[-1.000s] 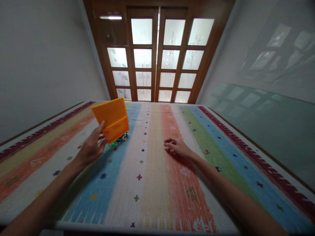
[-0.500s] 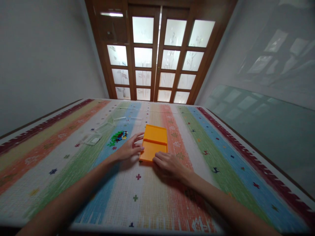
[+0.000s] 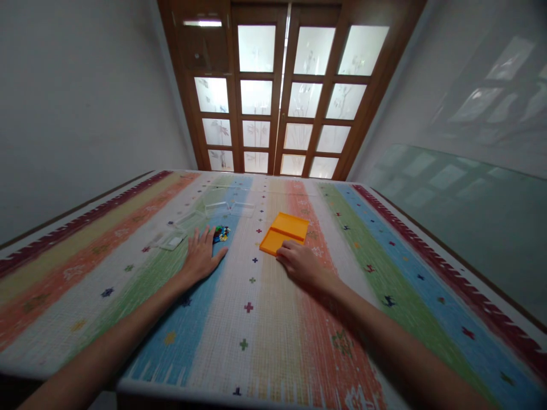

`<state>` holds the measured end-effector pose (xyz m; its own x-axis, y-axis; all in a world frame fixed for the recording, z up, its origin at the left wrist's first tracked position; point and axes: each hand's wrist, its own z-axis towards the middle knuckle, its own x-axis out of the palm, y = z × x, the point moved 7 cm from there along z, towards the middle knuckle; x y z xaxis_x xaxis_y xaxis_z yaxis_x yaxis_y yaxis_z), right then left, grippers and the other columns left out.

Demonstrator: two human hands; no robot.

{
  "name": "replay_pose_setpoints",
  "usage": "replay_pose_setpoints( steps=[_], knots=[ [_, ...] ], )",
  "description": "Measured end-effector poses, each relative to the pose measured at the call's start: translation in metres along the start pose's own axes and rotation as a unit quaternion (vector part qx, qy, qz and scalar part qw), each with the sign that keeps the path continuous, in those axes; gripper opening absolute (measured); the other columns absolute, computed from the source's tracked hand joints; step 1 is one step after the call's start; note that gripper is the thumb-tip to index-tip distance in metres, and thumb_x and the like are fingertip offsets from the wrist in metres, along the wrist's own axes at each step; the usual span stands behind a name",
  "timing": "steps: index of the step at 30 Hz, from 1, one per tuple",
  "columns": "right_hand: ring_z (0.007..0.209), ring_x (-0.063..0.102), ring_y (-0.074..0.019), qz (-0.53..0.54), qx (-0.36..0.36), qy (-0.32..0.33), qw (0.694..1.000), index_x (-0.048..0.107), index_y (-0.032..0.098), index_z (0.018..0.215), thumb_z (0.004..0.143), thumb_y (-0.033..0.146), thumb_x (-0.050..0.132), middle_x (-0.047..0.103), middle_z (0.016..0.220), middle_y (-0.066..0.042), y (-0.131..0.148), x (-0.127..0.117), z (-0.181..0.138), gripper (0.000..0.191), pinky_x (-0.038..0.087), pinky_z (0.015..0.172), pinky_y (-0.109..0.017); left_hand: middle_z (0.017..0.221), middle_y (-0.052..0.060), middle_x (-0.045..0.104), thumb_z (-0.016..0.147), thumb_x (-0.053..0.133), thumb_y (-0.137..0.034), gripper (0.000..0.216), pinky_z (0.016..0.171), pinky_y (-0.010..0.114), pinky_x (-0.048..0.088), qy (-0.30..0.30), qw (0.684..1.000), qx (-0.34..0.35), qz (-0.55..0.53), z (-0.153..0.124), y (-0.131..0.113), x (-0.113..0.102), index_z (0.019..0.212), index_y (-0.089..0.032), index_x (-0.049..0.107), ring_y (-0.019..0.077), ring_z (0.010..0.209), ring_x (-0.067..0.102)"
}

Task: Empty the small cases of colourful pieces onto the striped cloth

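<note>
An orange hinged case lies opened flat on the striped tablecloth, turned at a slant. My right hand has its fingers curled on the case's near right corner. To the left, my left hand is spread palm down over a heap of small coloured pieces. Blue, green, yellow and dark bits show beyond its fingers. The hand covers the rest of the heap. I cannot tell whether its palm presses on the pieces.
Clear plastic trays stand behind the heap, and another clear container sits left of my left hand. The tablecloth covers the table. A glass sheet leans at the right wall. Wooden doors are at the far end.
My left hand has left the orange case and moved left onto the coloured pieces. The case has turned clockwise and shifted slightly right, with my right hand still on it. The view has shifted slightly.
</note>
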<state>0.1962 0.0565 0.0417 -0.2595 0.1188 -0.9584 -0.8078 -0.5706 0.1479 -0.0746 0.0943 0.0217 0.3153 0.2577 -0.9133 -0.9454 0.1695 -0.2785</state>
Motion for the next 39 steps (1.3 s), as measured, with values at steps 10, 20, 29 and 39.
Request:
replay_pose_setpoints(
  steps=[10,20,29,39],
  knots=[
    [0.084,0.06,-0.0195,-0.011,0.018,0.002,1.0,0.075,0.017,0.088,0.098,0.02,0.055,0.069,0.096,-0.01,-0.02,0.003,0.025,0.022,0.036,0.069,-0.03,0.156,0.022,0.043,0.091,0.052,-0.059,0.07,0.116,0.07,0.019,0.033,0.997,-0.068,0.008,0.055,-0.018,0.016,0.146,-0.015,0.049,0.0478,0.149,0.026],
    [0.088,0.063,-0.0204,-0.036,0.069,0.014,0.997,0.077,0.019,0.089,0.098,0.022,0.056,0.072,0.099,-0.01,-0.04,0.004,0.057,0.023,0.039,0.071,-0.029,0.111,0.016,0.074,0.093,0.044,-0.025,0.031,0.099,0.042,0.05,0.0,1.0,-0.013,-0.024,0.063,-0.019,0.014,0.109,-0.015,0.069,0.0289,0.107,0.068],
    [0.094,0.064,-0.0227,-0.05,0.095,0.017,0.994,0.078,0.019,0.094,0.099,0.023,0.054,0.073,0.105,-0.011,-0.046,0.008,0.092,0.025,0.04,0.07,-0.029,0.146,0.015,0.057,0.09,0.057,-0.041,0.049,0.117,0.055,0.033,0.006,0.999,0.023,-0.037,0.062,-0.029,0.018,0.133,-0.018,0.062,0.0381,0.143,0.042],
    [0.099,0.064,-0.0248,-0.053,0.107,0.025,0.993,0.079,0.017,0.102,0.1,0.024,0.052,0.073,0.11,-0.014,-0.047,0.013,0.114,0.028,0.044,0.075,-0.031,0.107,0.014,0.076,0.089,0.046,-0.021,0.03,0.098,0.039,0.052,0.0,0.996,0.05,-0.074,0.063,-0.028,0.015,0.102,-0.015,0.072,0.0263,0.104,0.07]
  ],
)
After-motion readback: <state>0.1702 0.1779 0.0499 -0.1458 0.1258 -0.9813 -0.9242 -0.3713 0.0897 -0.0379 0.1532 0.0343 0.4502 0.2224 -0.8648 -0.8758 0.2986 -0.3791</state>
